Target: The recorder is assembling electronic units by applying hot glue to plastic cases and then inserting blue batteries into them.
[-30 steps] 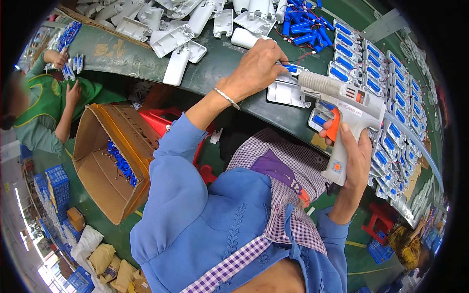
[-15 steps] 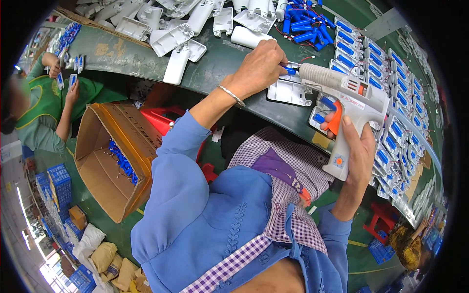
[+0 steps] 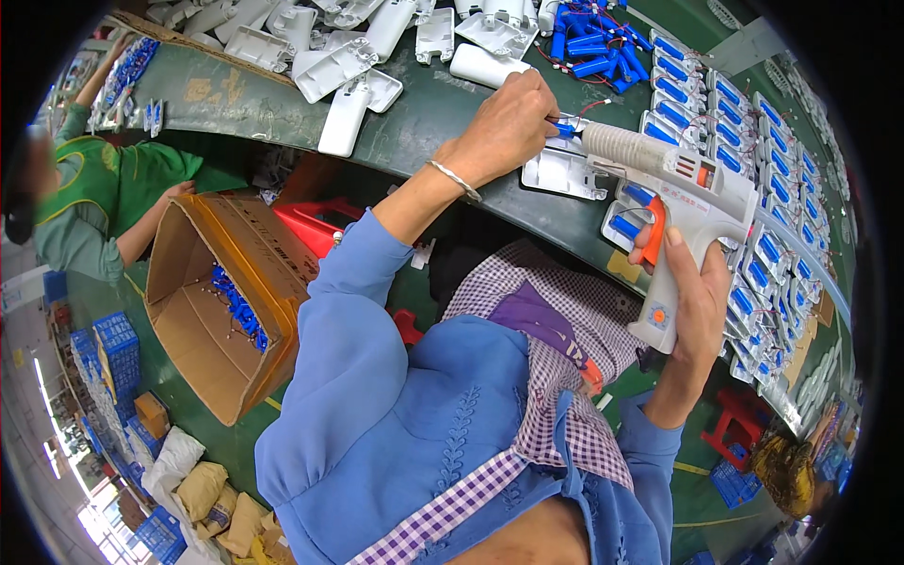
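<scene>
My right hand (image 3: 695, 287) is wrapped round the handle of a white hot glue gun (image 3: 702, 202), fingers on its orange trigger (image 3: 652, 235). The gun's ribbed nozzle end points left, toward my left hand (image 3: 508, 127). Between my left thumb and fingers is a blue cylindrical battery (image 3: 567, 128) with thin wires, right by the nozzle; part of it is hidden. Just below lies a white plastic half-shell (image 3: 563, 175) at the table edge, inner side up. More white shells with blue batteries set in them (image 3: 629, 226) lie under and beside the gun.
White casings (image 3: 334, 71) are heaped at the table's back, next to a pile of loose blue batteries (image 3: 593, 47). Rows of filled shells (image 3: 725, 132) cover the right. A cardboard box (image 3: 202, 330) holding blue batteries stands lower left. A co-worker in a green apron (image 3: 118, 179) sits at left.
My hands and the glue gun keep nearly the same pose, with the view shifted slightly. The co-worker's one arm now reaches up to the table, the other down by the box.
</scene>
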Available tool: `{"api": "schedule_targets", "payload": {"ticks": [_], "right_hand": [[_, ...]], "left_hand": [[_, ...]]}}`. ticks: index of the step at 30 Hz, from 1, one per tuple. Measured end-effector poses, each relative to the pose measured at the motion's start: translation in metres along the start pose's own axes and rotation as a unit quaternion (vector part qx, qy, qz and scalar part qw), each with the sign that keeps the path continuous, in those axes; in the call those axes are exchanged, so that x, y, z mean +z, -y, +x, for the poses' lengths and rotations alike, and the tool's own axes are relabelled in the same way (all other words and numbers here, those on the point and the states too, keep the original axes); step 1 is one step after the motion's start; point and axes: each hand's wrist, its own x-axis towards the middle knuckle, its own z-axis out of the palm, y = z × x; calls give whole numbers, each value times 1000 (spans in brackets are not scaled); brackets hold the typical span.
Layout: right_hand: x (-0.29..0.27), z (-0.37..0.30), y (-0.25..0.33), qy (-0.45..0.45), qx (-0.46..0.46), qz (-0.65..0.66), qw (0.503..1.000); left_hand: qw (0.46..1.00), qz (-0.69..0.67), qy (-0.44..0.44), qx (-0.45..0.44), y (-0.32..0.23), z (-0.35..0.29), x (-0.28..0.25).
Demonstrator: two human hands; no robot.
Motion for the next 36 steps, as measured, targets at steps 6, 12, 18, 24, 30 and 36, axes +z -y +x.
{"api": "schedule_targets", "payload": {"ticks": [6, 12, 18, 24, 30, 36], "right_hand": [[-1, -3, -6, 12, 4, 16, 1000], [-4, -6, -5, 10, -6, 45, 999], [-2, -10, -2, 7, -5, 148, 989], [-6, -9, -8, 6, 3, 203, 979], [-8, -13, -10, 21, 4, 234, 972], [-8, -18, -6, 16, -1, 243, 970]], "left_hand": [[1000, 5, -11, 18, 1, 1, 1], [1000, -20, 20, -1, -2, 5, -8], [999, -9, 48, -19, -5, 9, -12], [998, -8, 55, -18, -2, 11, -12], [1000, 20, 2, -5, -12, 45, -40], [987, 154, 38, 26, 9, 104, 13]]}}
